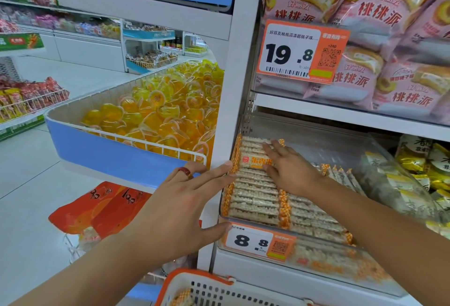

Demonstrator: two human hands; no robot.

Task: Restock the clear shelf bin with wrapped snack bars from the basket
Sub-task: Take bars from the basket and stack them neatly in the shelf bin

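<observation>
A clear shelf bin on the lower shelf holds rows of wrapped snack bars with orange-checked ends. My right hand lies flat on the bars at the back left of the bin, fingers straight. My left hand, with a red ring, is spread open; its fingertips touch the left ends of the bars and its thumb is by the bin's front left corner. A white basket with an orange rim sits at the bottom, one snack bar showing inside.
A price tag reading 8.8 hangs on the bin's front. A white shelf post stands left of the bin. A blue bin of yellow jelly cups is to the left, pink cake bags above, orange bags below.
</observation>
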